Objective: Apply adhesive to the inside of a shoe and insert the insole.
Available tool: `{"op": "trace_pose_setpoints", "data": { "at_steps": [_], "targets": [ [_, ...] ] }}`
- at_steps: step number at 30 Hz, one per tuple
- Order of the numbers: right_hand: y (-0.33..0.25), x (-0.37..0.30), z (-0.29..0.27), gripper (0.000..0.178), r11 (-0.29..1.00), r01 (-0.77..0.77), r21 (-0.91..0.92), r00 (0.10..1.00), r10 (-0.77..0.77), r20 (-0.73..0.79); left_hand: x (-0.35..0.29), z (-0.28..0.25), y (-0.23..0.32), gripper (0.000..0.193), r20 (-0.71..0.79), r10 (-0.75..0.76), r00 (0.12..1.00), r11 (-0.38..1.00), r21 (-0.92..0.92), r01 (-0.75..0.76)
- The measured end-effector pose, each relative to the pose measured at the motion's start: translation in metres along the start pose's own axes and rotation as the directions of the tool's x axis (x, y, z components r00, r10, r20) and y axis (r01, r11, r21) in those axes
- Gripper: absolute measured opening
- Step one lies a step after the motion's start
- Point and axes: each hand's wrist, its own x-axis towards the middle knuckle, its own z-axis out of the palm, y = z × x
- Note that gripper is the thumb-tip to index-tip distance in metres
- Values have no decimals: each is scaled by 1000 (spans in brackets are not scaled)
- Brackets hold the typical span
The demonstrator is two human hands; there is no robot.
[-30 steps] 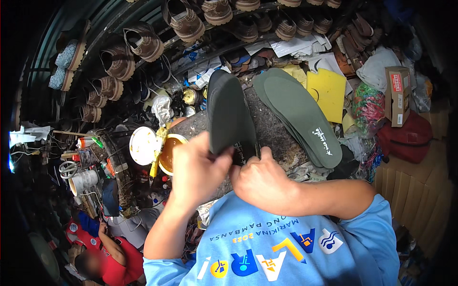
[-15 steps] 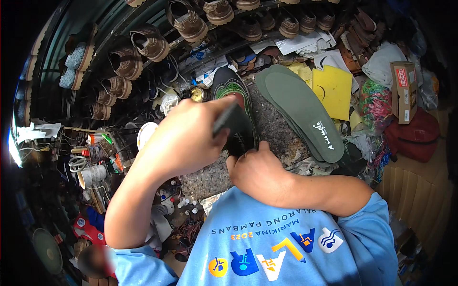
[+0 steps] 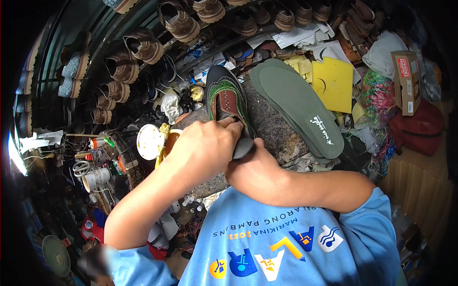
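Observation:
A lace-up shoe [image 3: 226, 97] with a black toe, green trim and a brown eyelet panel points away from me, laces absent. My left hand [image 3: 207, 143] is closed at its opening, fingertips reaching inside. Under that hand, a dark, round-ended piece like an insole [image 3: 244, 148] sticks out at the heel. My right hand [image 3: 257, 164] is wrapped around the heel end, its thumb beside the dark piece; its other fingers are mostly hidden. Right of the shoe, green insoles [image 3: 298, 107] lie stacked.
The shoe rests over a worn grey block [image 3: 276, 128]. A yellow sheet [image 3: 332, 86] lies beyond the insoles, near a cardboard box [image 3: 405, 83] and a red pouch [image 3: 416, 127]. Brown shoes [image 3: 143, 46] line racks at far left. An open tub with a white lid [image 3: 149, 142] stands left.
My left hand has come down and nearer to me, from above the shoe to its opening, with the dark piece now low at the heel. The shoe's eyelet panel is uncovered. My right hand stays at the heel.

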Motion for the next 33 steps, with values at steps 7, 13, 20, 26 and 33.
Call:
{"op": "trace_pose_setpoints", "data": {
  "at_steps": [7,13,20,26,33],
  "targets": [
    [2,3,-11,19,998,0,68,988,-10,154,-8,-23,-9,25,-195,-214,957,953,-255,161],
    [4,5,-16,16,996,66,62,984,-75,162,-6,7,-5,18,-219,-154,963,986,34,165],
    [0,5,-9,11,992,-104,71,986,93,138,-54,-14,17,29,13,-657,754,323,-899,297],
    [0,-3,0,24,943,-126,310,979,67,194,-22,0,51,73,144,-355,924,702,-612,365],
    [-8,11,5,34,976,-118,181,957,63,285,32,26,16,101,515,-367,774,645,-459,611]
  ]
}}
